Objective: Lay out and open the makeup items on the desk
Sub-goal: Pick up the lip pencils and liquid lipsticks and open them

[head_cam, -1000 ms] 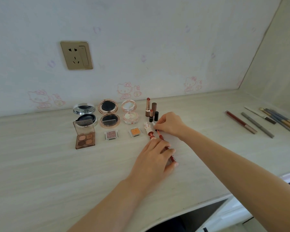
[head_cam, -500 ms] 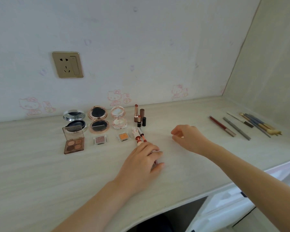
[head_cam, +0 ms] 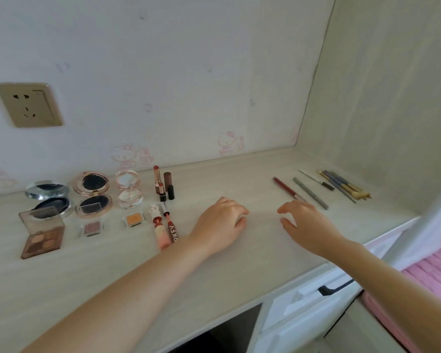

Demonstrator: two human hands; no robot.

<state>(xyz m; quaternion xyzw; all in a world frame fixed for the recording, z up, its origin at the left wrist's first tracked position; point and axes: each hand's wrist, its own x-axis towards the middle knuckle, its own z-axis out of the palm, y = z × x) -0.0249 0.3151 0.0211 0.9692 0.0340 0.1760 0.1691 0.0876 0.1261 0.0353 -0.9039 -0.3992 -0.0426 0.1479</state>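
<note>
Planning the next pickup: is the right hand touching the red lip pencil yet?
Apart. The head view shows bare desk between the right hand and the red lip pencil.

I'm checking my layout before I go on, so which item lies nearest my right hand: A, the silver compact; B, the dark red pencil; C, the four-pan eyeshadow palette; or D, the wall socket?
B: the dark red pencil lies just beyond the right hand, whose fingers hover open and hold nothing; the other items sit far over on the left.
</note>
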